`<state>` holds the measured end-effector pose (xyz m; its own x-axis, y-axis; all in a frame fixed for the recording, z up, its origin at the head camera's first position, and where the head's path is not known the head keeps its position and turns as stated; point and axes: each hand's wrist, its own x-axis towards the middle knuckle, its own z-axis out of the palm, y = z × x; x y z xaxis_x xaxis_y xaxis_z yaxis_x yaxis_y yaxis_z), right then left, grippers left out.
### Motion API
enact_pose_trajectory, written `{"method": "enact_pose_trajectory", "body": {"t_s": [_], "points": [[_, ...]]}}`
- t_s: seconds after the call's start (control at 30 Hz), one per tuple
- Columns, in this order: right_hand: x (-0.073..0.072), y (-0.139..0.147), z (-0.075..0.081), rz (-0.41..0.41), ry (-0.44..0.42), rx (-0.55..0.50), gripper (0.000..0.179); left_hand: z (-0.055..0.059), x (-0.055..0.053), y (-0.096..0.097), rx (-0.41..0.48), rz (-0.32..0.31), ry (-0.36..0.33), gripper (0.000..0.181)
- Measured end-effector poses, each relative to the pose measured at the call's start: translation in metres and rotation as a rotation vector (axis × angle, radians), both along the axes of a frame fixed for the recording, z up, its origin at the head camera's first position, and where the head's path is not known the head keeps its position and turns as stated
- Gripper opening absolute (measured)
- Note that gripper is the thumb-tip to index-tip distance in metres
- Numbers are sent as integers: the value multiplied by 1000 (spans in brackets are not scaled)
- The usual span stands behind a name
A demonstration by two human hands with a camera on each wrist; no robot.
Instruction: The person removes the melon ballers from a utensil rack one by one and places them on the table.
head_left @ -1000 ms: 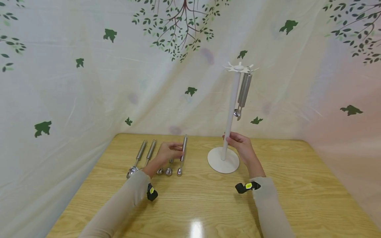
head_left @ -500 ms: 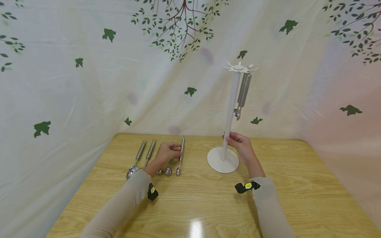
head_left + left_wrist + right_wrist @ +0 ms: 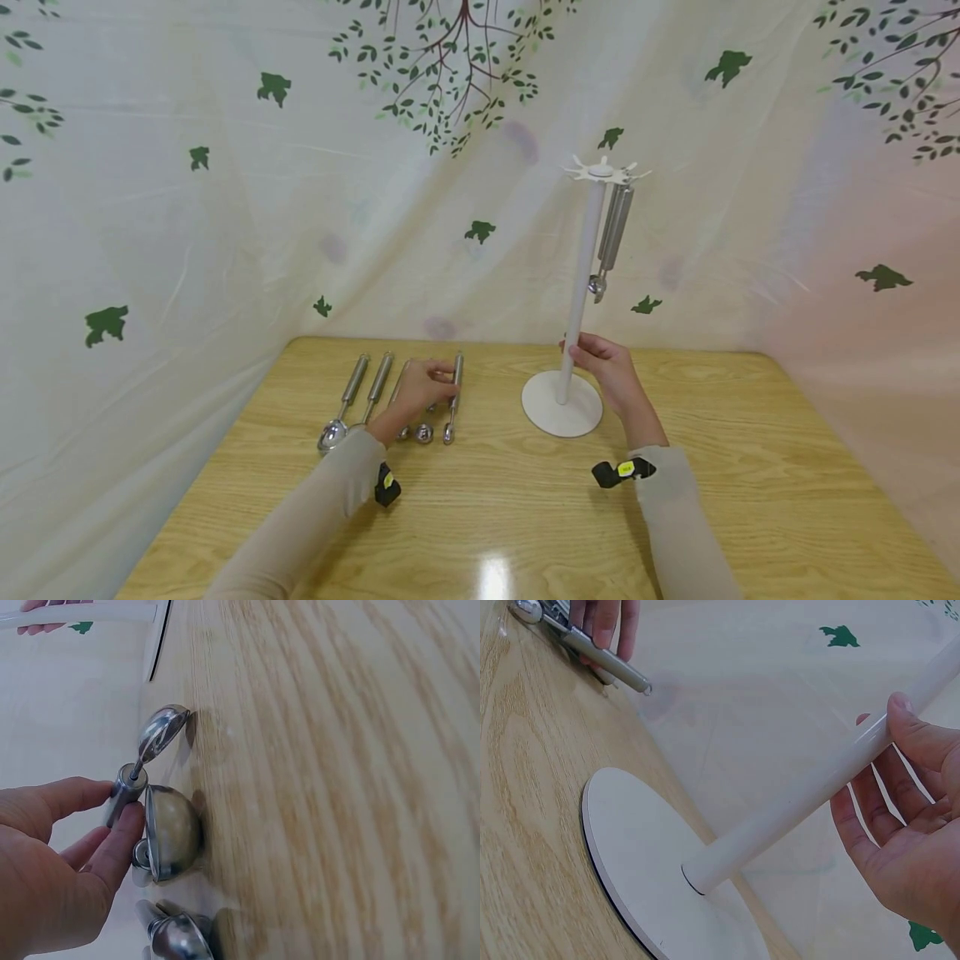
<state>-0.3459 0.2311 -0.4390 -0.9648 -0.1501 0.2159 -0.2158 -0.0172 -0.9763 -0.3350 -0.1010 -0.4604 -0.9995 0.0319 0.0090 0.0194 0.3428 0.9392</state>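
Observation:
My left hand (image 3: 420, 392) pinches the grooved steel handle of a small scoop (image 3: 458, 371) between thumb and fingers. In the left wrist view the oval bowl of this scoop (image 3: 161, 733) has its tip close to the tabletop. Right beside it lies a larger scoop with a round bowl (image 3: 176, 832). On the other side, my right hand (image 3: 611, 371) holds the white pole of an upright stand (image 3: 588, 250), thumb on one side and fingers behind. From the notched white top of the stand (image 3: 602, 172) hang steel utensils (image 3: 617, 229) with small bowls.
Several steel scoops lie in a row left of the stand, a bigger one (image 3: 332, 435) at the far left. The stand's round white base (image 3: 540, 408) rests on the wooden table (image 3: 480, 500). A leaf-patterned curtain (image 3: 405, 250) closes off the back and sides.
My left hand has brought the small scoop slightly left and down, nearer the other scoops in the row. The right hand and the stand have stayed in place.

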Motion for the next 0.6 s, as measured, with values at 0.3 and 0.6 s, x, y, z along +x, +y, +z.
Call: {"method": "enact_pose_trajectory", "body": {"t_s": [0.3, 0.6], "points": [[1, -1, 1, -5, -11, -4, 30, 0, -1, 4, -106, 33, 12, 34], [2, -1, 1, 4, 1, -8, 25, 1, -2, 7, -217, 43, 30, 32]]}}
